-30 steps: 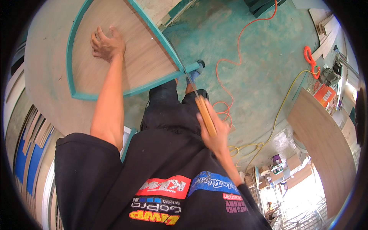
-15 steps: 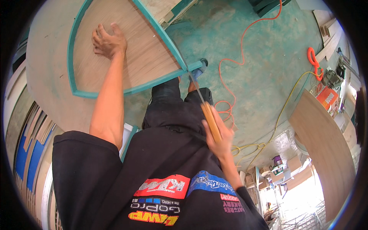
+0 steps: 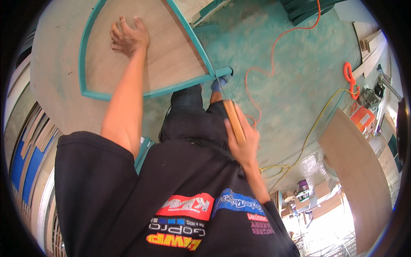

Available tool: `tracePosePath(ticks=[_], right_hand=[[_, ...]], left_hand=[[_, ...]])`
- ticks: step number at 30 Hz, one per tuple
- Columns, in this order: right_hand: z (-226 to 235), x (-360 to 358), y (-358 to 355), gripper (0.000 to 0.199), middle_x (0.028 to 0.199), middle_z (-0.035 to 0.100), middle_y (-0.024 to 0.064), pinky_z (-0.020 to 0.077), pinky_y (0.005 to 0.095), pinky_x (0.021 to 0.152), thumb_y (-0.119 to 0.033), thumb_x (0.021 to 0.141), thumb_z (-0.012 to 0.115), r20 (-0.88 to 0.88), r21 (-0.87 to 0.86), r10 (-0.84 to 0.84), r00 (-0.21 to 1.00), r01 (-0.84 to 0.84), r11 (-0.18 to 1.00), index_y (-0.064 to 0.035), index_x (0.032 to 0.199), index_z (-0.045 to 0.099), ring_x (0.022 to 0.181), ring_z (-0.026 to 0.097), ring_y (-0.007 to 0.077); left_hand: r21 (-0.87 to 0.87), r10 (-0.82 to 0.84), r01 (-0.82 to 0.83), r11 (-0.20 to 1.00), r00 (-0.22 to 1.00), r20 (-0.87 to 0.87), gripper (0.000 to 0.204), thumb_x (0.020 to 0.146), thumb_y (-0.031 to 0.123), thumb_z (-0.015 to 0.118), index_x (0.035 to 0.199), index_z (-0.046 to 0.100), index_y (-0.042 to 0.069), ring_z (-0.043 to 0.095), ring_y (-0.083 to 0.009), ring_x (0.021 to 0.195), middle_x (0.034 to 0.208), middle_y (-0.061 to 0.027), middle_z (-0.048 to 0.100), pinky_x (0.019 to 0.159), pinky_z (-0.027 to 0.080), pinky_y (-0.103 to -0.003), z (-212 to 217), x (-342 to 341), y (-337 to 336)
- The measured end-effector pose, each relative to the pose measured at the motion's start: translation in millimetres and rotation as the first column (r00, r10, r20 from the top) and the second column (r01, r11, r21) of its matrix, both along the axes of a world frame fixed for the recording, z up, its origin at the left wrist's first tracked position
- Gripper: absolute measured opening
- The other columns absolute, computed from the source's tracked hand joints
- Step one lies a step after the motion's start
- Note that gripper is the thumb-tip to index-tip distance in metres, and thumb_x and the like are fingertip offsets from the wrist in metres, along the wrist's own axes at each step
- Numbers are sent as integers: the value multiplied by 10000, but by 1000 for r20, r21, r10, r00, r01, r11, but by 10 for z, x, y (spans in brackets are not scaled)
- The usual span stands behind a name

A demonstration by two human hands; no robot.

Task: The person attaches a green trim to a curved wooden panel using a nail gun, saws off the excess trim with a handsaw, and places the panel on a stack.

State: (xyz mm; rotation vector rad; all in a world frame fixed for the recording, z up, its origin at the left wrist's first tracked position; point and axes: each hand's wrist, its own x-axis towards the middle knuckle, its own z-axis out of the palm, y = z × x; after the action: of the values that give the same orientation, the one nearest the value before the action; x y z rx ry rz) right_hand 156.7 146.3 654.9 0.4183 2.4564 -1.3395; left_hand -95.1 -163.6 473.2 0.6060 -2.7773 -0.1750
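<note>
My left hand (image 3: 130,37) lies with fingers spread on a curved-sided wooden panel (image 3: 171,55), which has a raised teal edging (image 3: 195,43) around it. In my right hand (image 3: 245,143) is a hand saw (image 3: 234,122), gripped by its straight wooden handle. Its thin blade reaches forward to the panel's right corner, where one teal strip end (image 3: 224,71) sticks out past the other. The blade lies against the strips at that corner. How deep it sits there, I cannot tell.
An orange hose (image 3: 272,51) runs across the teal-stained floor, with a yellow hose (image 3: 314,135) further right. A large curved board (image 3: 357,171) stands at the right. Wood strips (image 3: 32,141) are stacked at the left. My foot (image 3: 222,82) is below the strip end.
The saw has slid forward with my right hand, so its handle is closer to the corner. My left hand stays on the panel. The whole view has shifted slightly.
</note>
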Motion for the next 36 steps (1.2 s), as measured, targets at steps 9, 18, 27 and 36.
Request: tracePosePath(ticks=[9,18,27,36], right_hand=[[-549,-159,-170,486,1120,726,185,570,382,738,-98,933,691,-1,36,-13,1000,13,999,-73,1404,575,885,733,358],[510,462,102,520,1181,715,188,581,371,780,-76,904,701,6,49,-32,999,31,998,-84,1410,582,959,727,353],[-539,-34,-119,573,1188,698,208,567,372,727,-1,858,662,-83,-23,-36,996,34,999,-71,1419,567,919,711,375],[-456,121,-53,583,1216,712,159,583,368,781,21,849,645,-131,0,-44,990,45,999,-101,1415,579,981,721,349]], left_hand=[[13,28,-29,1000,999,36,643,978,559,480,1501,465,185,253,-275,1486,1574,-109,350,1158,203,-531,-20,19,13],[26,47,-49,998,997,64,639,980,550,488,1508,455,192,277,-276,1472,1569,-109,353,1149,221,-526,-20,56,-15],[77,64,-66,995,997,38,652,979,593,458,1496,478,196,280,-286,1479,1580,-103,357,1171,179,-529,94,11,4],[12,40,-41,999,998,58,630,981,545,489,1486,483,170,287,-268,1472,1561,-108,369,1144,232,-519,66,-11,45]])
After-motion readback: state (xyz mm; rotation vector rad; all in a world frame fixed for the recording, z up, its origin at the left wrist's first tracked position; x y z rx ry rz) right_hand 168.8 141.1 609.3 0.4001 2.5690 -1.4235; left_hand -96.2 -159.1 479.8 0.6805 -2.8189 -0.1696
